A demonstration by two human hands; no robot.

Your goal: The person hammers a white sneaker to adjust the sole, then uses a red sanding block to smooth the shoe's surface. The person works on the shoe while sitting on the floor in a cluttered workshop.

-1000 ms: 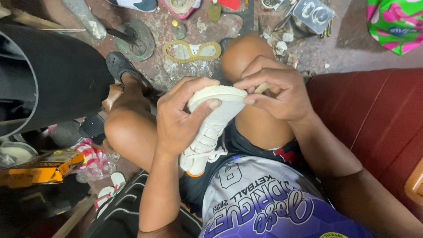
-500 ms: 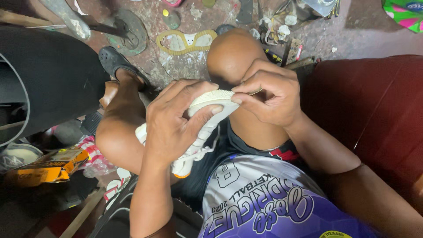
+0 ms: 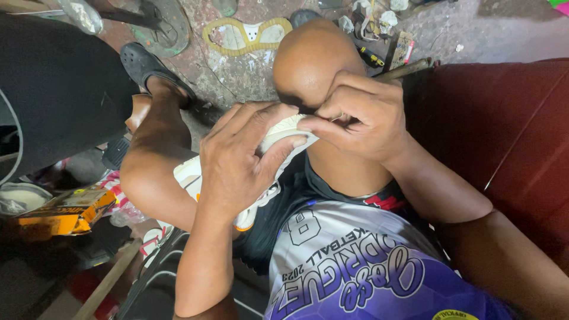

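A white sneaker (image 3: 191, 176) lies across my lap between my bare knees, sole edge turned up. My left hand (image 3: 240, 160) wraps over the top of the sneaker and covers most of it. My right hand (image 3: 361, 121) pinches the shoe's sole edge near its tip, fingers closed tight against my left thumb; a thin tool seems to sit in that pinch, but it is hidden. White laces hang below my left wrist.
A loose yellow shoe sole (image 3: 246, 34) lies on the dirty floor ahead. A black sandal (image 3: 142, 62) is on my left foot. A large black object (image 3: 53, 89) stands at the left, a yellow box (image 3: 65, 207) below it, a dark red seat (image 3: 504, 130) at the right.
Both hands and the sneaker fill more of the view as my head has come closer. My left hand has slid further over the shoe and my right hand has closed onto the sole edge.
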